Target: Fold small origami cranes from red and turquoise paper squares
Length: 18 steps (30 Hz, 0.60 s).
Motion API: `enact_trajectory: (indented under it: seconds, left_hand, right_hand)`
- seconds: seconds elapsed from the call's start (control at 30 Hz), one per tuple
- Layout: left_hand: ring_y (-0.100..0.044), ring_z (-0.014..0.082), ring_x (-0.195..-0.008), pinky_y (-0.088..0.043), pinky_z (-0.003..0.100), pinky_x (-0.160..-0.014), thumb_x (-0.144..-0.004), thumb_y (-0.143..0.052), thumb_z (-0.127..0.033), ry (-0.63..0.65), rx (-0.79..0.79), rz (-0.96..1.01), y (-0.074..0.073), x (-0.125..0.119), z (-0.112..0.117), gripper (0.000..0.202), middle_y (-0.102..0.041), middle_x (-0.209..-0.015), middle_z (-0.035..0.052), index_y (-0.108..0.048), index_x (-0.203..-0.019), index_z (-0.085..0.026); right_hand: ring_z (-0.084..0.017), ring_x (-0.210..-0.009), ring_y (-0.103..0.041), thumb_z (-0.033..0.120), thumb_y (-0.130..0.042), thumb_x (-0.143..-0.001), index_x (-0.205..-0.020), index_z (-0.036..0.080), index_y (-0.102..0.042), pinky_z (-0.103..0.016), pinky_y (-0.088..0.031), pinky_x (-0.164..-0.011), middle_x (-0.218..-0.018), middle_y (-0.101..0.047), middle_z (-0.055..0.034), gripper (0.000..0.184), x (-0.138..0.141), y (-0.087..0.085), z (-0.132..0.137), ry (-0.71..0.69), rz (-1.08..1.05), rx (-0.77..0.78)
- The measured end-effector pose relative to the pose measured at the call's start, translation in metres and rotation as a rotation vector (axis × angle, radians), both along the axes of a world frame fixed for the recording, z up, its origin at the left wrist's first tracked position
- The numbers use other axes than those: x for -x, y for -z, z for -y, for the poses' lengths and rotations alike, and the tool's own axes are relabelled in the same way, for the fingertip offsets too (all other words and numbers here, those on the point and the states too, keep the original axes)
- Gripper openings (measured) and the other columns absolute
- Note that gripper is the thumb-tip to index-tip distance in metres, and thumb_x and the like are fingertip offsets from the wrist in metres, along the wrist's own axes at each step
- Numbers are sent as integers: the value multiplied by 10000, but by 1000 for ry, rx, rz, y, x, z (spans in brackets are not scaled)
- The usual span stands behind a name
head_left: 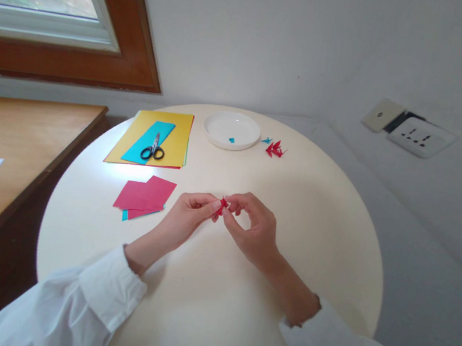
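Note:
Over the middle of the round cream table (199, 309), my left hand (188, 219) and my right hand (252, 227) meet fingertip to fingertip. Both pinch a tiny folded red paper piece (223, 204) between them. A few small red and teal paper squares (145, 197) lie to the left of my left hand. Black-handled scissors (153, 149) rest on a teal sheet on top of larger yellow sheets (177, 140) further back.
A white plate (231, 130) with a small teal scrap in it sits at the table's far edge. Small folded red and teal paper figures (275, 148) lie right of it. A wooden desk (5, 147) with white paper stands left. Wall sockets (421, 137) are on the right wall.

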State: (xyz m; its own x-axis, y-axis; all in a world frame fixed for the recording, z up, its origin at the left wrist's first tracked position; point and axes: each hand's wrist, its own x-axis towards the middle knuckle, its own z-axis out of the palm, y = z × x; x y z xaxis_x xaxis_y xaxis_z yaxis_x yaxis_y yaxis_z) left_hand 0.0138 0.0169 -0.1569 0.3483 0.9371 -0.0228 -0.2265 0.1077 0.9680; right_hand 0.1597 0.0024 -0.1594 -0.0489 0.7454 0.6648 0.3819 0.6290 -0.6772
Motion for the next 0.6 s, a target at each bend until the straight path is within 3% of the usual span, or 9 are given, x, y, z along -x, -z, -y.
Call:
enact_trajectory:
  seconds: [0.6]
  left_hand:
    - [-446,118,-596,-347,265,-595,-687,-698,-416,36,34,-111,-7,1,-1,307,-508,-556,0,-623,-547,-154]
  right_hand:
    - [-131,-653,-565,154,-547,-831,-780,224,-564,-272,-464,-600,-713,-616,1,88,-14,4,-9,-20,154,-61]
